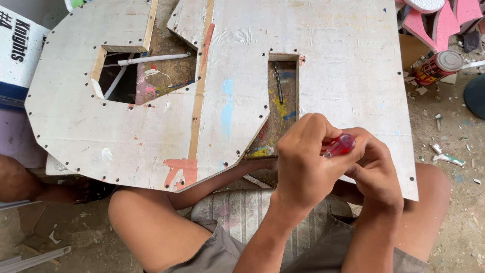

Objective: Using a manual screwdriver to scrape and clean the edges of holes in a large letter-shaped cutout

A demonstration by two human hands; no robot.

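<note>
Both my hands are closed around a screwdriver with a clear red handle (339, 144), held upright over the near edge of a large white letter-shaped board (348, 76). My left hand (303, 164) wraps the handle from the left. My right hand (373, 169) cups it from the right and below. The tool's shaft and tip are hidden under my hands. The board is stained with paint, studded with small dark screws along its edges, and lies over my knees.
A second white board (76, 111) with a rectangular cut-out lies at left. A drill bit (278, 82) rests in the slot (283, 101) ahead of my hands. A red can (438, 65) and pink foam pieces (439, 20) sit at right. Another person's limb (20, 182) shows at left.
</note>
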